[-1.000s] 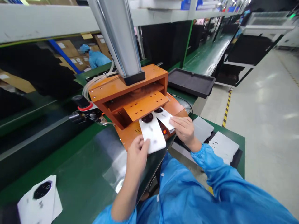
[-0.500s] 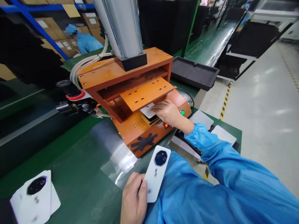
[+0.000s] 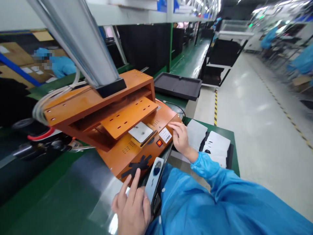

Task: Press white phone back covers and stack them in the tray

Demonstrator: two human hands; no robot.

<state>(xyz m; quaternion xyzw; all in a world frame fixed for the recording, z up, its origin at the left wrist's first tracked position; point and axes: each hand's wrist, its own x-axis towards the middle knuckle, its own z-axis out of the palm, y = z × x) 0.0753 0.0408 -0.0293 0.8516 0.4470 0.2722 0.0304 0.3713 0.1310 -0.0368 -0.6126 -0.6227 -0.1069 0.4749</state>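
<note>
In my left hand [image 3: 133, 205] a white phone back cover [image 3: 154, 179] with a round dark camera area is held near the thumb, tilted. Two fingers of that hand stretch toward black tape strips [image 3: 137, 165] on the front of an orange press [image 3: 117, 155]; contact is unclear. My right hand [image 3: 179, 135] has its fingers stretched out at the press's right front corner, holding nothing. They cover the spot where a green button showed earlier. Under the raised orange plate [image 3: 129, 116], a second white cover [image 3: 141, 132] lies flat on the press bed, touched by neither hand.
Right of the press, white sheets [image 3: 197, 133] and more white covers [image 3: 216, 143] lie on a green surface. A black tray [image 3: 177, 85] stands behind. A metal cylinder [image 3: 75, 42] rises above the press. Another person in blue [image 3: 61, 65] is at the back left.
My right hand has let go of the cover in the press and moved right to the front corner. My left hand has risen toward the black tape, its cover now tilted. The view has turned right.
</note>
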